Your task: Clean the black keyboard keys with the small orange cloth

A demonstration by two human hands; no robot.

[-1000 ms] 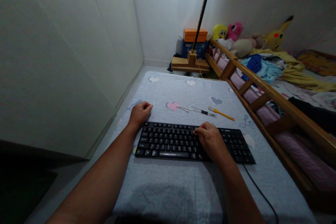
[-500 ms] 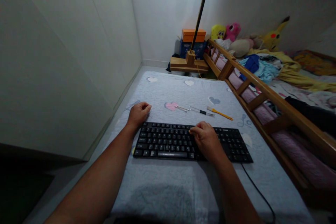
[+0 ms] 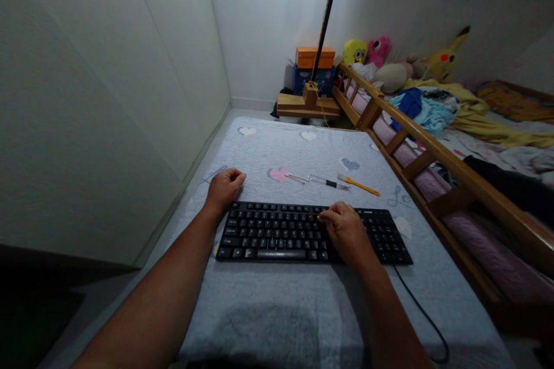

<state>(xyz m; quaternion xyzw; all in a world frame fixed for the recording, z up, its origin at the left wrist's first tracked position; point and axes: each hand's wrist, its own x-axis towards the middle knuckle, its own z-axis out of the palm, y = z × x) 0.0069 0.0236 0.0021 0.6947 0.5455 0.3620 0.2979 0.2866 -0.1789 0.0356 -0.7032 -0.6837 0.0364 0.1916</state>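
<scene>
A black keyboard (image 3: pixel 272 230) lies flat across the patterned cloth in front of me. At its upper left corner, my left hand (image 3: pixel 225 187) rests in a loose fist, with nothing visible in it. My right hand (image 3: pixel 344 228) is over the keys right of the middle, fingers pinched together. A small pale spot shows at those fingertips, and I cannot make out what it is. Beyond the keyboard lie cotton swabs (image 3: pixel 296 178), a thin wire tool with a black grip (image 3: pixel 331 184) and a yellow-handled brush (image 3: pixel 362 186). My right hand hides some keys.
The keyboard's cable (image 3: pixel 422 311) runs off toward the lower right. A wooden bed rail (image 3: pixel 415 132) borders the right side, with clothes and plush toys behind it. At the back stand a wooden stand (image 3: pixel 309 105) with a black pole and an orange box (image 3: pixel 315 57). A white cabinet (image 3: pixel 108 98) is on the left.
My right hand has shifted slightly right along the keys, still pinched. My left hand keeps its place by the corner. The whole view has moved a little.
</scene>
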